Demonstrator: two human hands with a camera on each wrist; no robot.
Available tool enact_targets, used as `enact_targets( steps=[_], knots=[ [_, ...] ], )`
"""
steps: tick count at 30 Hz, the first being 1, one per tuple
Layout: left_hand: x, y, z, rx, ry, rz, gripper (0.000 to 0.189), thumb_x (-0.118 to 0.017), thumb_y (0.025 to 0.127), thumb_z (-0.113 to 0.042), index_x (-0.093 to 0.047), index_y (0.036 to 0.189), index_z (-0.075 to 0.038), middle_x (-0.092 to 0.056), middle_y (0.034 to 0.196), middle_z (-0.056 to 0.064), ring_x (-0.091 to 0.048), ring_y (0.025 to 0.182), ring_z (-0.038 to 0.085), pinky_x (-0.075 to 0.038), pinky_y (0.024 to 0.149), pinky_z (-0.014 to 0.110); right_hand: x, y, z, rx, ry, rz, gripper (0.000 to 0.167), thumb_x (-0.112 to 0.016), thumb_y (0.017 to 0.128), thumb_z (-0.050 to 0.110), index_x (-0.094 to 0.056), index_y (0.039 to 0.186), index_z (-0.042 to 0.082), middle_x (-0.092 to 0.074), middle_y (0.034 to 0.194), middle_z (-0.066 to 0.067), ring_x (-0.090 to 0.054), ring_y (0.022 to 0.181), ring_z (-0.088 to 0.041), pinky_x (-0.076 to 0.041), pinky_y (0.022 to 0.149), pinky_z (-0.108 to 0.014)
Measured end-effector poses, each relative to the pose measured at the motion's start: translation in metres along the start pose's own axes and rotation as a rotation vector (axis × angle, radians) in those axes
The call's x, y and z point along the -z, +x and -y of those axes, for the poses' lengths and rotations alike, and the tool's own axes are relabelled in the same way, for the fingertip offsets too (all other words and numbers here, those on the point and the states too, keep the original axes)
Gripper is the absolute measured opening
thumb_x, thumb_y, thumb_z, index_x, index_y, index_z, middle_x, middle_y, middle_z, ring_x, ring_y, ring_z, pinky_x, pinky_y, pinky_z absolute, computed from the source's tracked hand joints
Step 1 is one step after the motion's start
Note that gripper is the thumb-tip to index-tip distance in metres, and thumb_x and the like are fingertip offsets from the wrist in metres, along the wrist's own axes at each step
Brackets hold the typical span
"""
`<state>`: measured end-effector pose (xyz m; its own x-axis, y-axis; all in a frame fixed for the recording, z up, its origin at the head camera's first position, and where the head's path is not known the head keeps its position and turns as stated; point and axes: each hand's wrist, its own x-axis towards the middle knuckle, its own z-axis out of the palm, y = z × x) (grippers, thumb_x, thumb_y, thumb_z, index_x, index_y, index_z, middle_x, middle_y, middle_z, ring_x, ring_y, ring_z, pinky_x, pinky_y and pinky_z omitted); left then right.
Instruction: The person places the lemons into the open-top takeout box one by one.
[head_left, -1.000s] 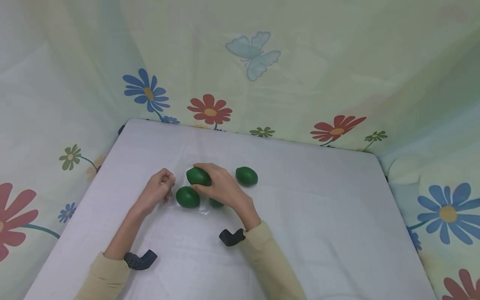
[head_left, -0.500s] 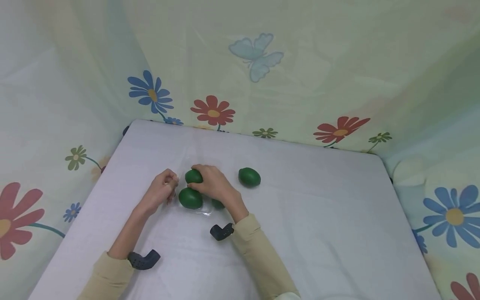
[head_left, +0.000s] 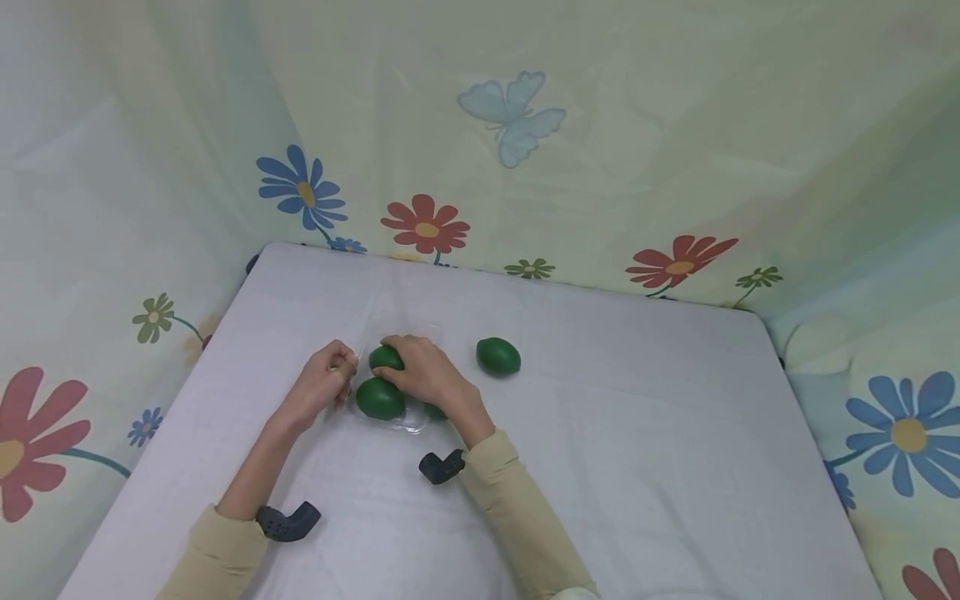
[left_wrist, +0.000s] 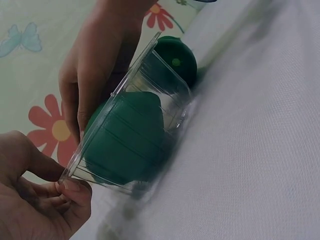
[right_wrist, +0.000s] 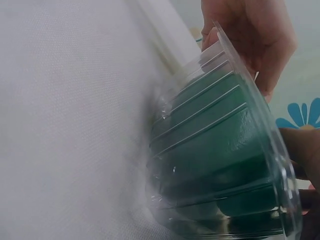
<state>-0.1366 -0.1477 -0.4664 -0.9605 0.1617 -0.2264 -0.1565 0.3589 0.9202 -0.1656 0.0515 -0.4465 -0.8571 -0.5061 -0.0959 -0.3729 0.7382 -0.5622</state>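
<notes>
A clear plastic box (head_left: 408, 430) stands on the table, left of centre in the head view. My left hand (head_left: 318, 387) pinches its left rim between thumb and fingers, as the left wrist view shows. Inside the box my right hand (head_left: 431, 373) grips a green lime (head_left: 386, 359) at the back left, thumb and fingers around it. Just in front of that one lies another lime (head_left: 380, 398). A third lime (head_left: 435, 412) is mostly hidden under my right hand. Through the ribbed wall, green fruit (right_wrist: 215, 130) fills the right wrist view.
One more lime (head_left: 498, 357) lies on the white-covered table (head_left: 637, 433), to the right of the box. A curtain (head_left: 600, 150) with flowers and a butterfly hangs behind the table and along its sides. Each wrist carries a dark camera mount (head_left: 288, 522).
My right hand has moved a little left and down with its lime, which now sits lower in the box. The left hand keeps its hold on the rim.
</notes>
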Motion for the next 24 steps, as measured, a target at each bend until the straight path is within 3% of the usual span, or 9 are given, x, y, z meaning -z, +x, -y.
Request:
enact_targets(
  steps=[15,24],
  knots=[
    [-0.002,-0.003,-0.002,-0.005,0.007,0.007,0.022,-0.044,0.104,-0.012,-0.05,0.115,0.006,-0.048,0.072,0.003,-0.049,0.056,0.017,-0.046,0.05,0.028,0.004,-0.013,0.002,-0.009,-0.09,-0.055,0.044,-0.067,0.101,0.037,-0.062,0.139,0.016,-0.066,0.134,-0.006,-0.065,0.114,-0.019,-0.057,0.095,-0.038],
    [-0.002,-0.002,-0.001,0.007,0.01,0.009,0.023,-0.044,0.105,-0.014,-0.048,0.117,0.006,-0.049,0.073,0.004,-0.049,0.059,0.017,-0.046,0.051,0.028,0.012,-0.027,0.0,0.065,-0.07,-0.097,0.041,-0.07,0.1,0.029,-0.064,0.135,0.01,-0.067,0.133,-0.008,-0.065,0.12,-0.021,-0.055,0.101,-0.034]
  ],
)
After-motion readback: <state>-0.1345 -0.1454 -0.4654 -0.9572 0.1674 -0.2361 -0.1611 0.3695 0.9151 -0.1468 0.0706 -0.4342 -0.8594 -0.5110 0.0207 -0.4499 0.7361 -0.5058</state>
